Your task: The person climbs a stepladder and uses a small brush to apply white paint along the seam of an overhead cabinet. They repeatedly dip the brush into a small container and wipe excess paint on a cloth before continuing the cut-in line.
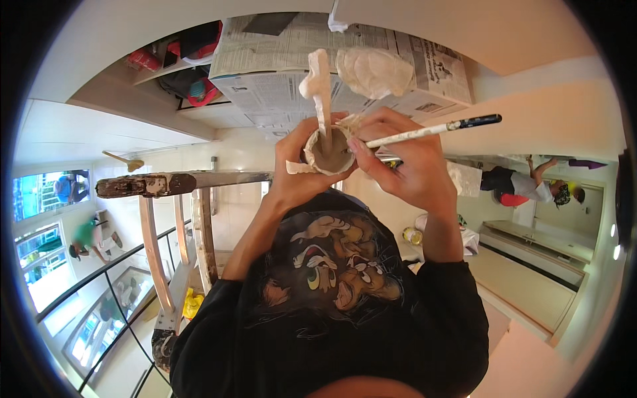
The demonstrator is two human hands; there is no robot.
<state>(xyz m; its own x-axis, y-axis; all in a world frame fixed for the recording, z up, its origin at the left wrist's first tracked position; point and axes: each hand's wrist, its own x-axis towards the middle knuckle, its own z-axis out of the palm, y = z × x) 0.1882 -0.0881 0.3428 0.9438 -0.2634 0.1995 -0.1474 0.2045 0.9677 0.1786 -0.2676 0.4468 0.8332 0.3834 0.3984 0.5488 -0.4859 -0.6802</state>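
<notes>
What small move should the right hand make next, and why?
Perhaps lower the slim tool a little into the cup: the right hand holds it at the cup's mouth, the left hand grips the cup, and pale material shows inside.

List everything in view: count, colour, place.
Cup: 1, whitish, centre.
Coated stick: 1, whitish, in cup.
Brush: 1, white and black, right of cup.
Newspaper: several sheets, grey, ahead.
Crumpled piece: 1, cream, on newspaper.
Sheet: 1, dark, far edge.
Shelf items: several, red and black, upper left.
Wooden frame: 1, brown, left.
Railing: 1, black, lower left.
Container: 1, yellowish, right.
Other people: at least three, mixed clothing, both sides.
Shirt: 1, black, lower centre.
Left hand: 1, around cup.
Right hand: 1, on brush.
</notes>
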